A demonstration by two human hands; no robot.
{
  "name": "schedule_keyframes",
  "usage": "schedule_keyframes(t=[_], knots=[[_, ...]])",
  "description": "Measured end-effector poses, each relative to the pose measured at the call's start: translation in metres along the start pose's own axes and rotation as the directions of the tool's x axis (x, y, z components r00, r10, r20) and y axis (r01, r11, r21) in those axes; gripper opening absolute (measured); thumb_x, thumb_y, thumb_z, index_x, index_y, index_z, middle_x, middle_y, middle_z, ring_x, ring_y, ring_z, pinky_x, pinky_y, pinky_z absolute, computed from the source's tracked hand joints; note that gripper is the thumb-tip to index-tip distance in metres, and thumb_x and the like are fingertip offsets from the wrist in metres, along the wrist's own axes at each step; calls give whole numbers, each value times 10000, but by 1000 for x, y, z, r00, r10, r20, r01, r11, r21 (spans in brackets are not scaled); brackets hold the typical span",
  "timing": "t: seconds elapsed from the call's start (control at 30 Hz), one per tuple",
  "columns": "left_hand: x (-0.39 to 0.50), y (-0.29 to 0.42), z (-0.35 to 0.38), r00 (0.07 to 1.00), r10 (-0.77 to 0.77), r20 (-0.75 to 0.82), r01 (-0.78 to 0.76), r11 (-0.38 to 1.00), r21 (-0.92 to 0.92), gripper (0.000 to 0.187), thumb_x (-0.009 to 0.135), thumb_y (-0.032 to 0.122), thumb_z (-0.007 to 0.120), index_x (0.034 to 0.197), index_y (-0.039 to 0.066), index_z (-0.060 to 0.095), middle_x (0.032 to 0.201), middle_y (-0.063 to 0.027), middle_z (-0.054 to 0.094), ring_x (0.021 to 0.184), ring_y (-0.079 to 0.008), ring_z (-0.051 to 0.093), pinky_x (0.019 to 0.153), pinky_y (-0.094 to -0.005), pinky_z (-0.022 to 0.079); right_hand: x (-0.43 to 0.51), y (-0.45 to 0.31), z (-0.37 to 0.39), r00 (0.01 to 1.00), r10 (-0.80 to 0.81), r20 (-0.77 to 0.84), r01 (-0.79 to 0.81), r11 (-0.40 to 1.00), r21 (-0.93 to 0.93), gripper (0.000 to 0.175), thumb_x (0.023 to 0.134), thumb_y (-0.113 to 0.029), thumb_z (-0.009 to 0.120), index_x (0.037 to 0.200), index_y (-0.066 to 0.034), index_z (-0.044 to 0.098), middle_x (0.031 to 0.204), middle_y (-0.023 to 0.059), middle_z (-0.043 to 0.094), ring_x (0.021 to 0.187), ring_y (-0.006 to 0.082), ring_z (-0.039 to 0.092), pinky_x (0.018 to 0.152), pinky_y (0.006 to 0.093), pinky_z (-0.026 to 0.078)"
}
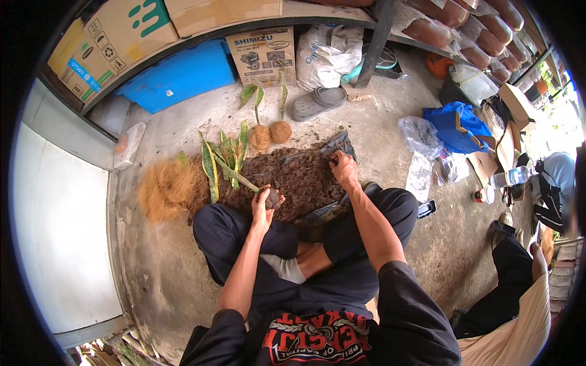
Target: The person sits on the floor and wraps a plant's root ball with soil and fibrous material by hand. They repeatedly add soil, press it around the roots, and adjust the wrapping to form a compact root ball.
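Observation:
My left hand [262, 211] grips a dark ball of soil [273, 199] from which a snake plant leaf [238, 174] sticks out to the upper left. My right hand [344, 168] is at the right end of a heap of dark brown soil [293, 176], its fingers curled down by the black plastic sheet [341, 142]. Whether soil is between those fingers is hard to see. Loose variegated snake plant leaves [233, 148] lie at the heap's left side. Beyond it stand two fibre-wrapped balls [260, 137] [280, 132], each with leaves growing up.
Coconut fibre [167, 190] is piled on the left. A grey clog [319, 103] sits near the shelf post [376, 45]; a blue box [178, 73] is under the shelf. Bags, including a blue one [458, 126], and a phone [426, 209] lie right. Another person's leg [499, 274] is at lower right.

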State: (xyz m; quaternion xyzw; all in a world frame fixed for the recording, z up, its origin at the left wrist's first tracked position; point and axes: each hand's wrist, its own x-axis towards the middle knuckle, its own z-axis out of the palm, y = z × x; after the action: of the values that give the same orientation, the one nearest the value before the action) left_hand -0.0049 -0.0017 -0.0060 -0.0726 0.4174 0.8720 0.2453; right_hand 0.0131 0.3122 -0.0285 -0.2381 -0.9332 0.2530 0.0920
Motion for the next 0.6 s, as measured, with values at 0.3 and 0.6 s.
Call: schedule_keyframes(t=[0.3,0.6], knots=[[-6,1,-15,998,-17,57,26,987,-158,348,973,339,521,1150,41,555,987,-156,634,929,-299,651,926,-469,549,-21,-24,-26,999,46,-11,-46,999,16,365,840,-203,705,1171,-56,664,1124,171,663,1039,343,628,893,422,511],[-4,1,-13,999,-17,46,27,973,-231,320,987,310,506,1120,26,569,965,-161,647,891,-286,672,882,-458,571,-23,-12,-22,998,64,-15,-63,998,18,341,828,-208,709,1125,-42,677,1037,176,703,967,340,674,856,412,532]])
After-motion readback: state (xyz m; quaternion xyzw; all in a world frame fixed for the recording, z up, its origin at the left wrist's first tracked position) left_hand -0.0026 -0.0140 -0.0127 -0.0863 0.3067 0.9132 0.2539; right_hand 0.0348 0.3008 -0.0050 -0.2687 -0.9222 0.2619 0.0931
